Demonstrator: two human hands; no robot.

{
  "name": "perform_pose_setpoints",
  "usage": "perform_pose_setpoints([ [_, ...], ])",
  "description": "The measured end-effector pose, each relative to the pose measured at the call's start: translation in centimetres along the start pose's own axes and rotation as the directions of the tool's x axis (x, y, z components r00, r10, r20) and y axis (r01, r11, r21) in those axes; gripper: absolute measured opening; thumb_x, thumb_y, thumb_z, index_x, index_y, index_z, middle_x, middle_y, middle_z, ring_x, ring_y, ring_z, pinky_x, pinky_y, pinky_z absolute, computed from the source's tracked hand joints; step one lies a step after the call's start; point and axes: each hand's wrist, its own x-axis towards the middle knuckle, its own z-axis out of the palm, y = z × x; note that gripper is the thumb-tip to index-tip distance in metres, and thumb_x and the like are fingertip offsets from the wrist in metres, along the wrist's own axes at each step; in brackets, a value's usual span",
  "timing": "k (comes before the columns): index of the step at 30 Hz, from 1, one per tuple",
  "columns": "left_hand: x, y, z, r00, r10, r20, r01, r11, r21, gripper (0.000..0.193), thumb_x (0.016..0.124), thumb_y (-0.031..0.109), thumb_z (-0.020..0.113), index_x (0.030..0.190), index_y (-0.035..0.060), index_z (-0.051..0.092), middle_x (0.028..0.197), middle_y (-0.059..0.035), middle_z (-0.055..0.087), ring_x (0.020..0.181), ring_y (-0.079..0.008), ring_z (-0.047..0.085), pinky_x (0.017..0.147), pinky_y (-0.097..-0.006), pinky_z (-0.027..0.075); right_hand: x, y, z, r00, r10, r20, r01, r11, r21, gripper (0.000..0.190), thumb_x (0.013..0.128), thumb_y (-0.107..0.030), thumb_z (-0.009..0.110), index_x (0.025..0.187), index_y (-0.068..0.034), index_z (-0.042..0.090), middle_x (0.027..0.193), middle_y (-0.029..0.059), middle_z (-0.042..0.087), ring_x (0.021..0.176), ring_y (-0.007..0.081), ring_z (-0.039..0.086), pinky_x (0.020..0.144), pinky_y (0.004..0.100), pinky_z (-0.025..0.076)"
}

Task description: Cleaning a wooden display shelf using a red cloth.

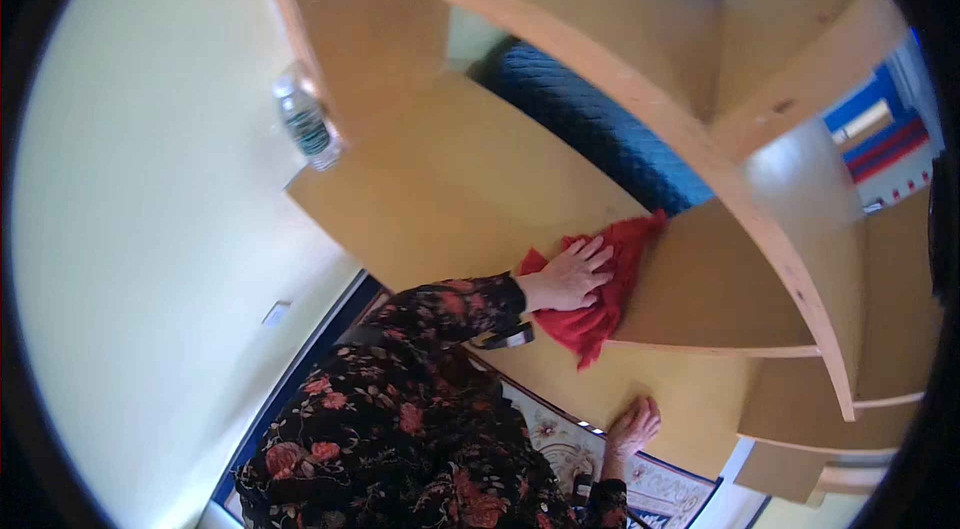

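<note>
My left hand (574, 278) lies palm down, fingers spread, on a crumpled red cloth (626, 266) and holds it against the wooden desktop (450, 191). The cloth touches the base of an upright wooden panel (712, 281), and one corner hangs towards the desk's near edge. Further right, my right hand (634, 424) rests on the desktop near that edge, its fingers loosely bent and nothing visible in them. Below my left forearm is a small black device (510, 338) with a pale label.
A clear plastic bottle (306, 120) stands at the desk's left end by the pale wall (150, 154). Behind the desktop lies a dark blue quilted item (600, 116). A curved-looking wooden shelf edge (600, 56) crosses above. Patterned floor covering (559, 439) shows below.
</note>
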Motion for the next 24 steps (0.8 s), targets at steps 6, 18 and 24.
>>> perform_pose_setpoints([
  [6, -18.5, -5.1, -6.1, 0.940, -0.287, -0.183, 0.307, 0.947, 0.094, 0.050, 0.080, 0.035, 0.063, 0.124, 0.0128, 0.053, 0.145, -0.0210, 0.029, 0.132, -0.0412, 0.030, 0.106, -0.0533, 0.028, 0.5, -0.4, 0.9, 0.996, -0.069, -0.058, 0.068, 0.997, -0.023, 0.028, 0.093, -0.026, 0.045, 0.115, -0.011, 0.053, 0.122, 0.0117, 0.052, 0.110, 0.0335, 0.047, 0.091, 0.0459, 0.036],
  [18, -24.7, -8.9, -11.4, 0.692, -0.589, -0.418, 0.708, 0.667, 0.233, 0.038, 0.076, 0.020, 0.064, 0.114, 0.0159, 0.060, 0.124, -0.0112, 0.049, 0.115, -0.0327, 0.045, 0.091, -0.0492, 0.039, -0.2, -0.8, 0.1, 1.000, 0.020, 0.022, -0.020, 0.999, -0.035, 0.027, 0.088, -0.023, 0.046, 0.112, -0.011, 0.053, 0.119, 0.0111, 0.050, 0.111, 0.0334, 0.045, 0.090, 0.0458, 0.035],
  [24, -21.9, -6.6, -10.9, 0.703, -0.567, -0.429, 0.468, 0.824, -0.321, 0.020, 0.084, 0.018, 0.061, 0.101, 0.0085, 0.062, 0.090, -0.0104, 0.061, 0.085, -0.0286, 0.059, 0.077, -0.0401, 0.048, -0.5, -1.2, -0.3, 0.996, 0.013, -0.090, -0.011, 1.000, 0.023, 0.023, 0.086, -0.019, 0.050, 0.106, -0.010, 0.057, 0.116, 0.0125, 0.054, 0.107, 0.0342, 0.047, 0.089, 0.0469, 0.036],
])
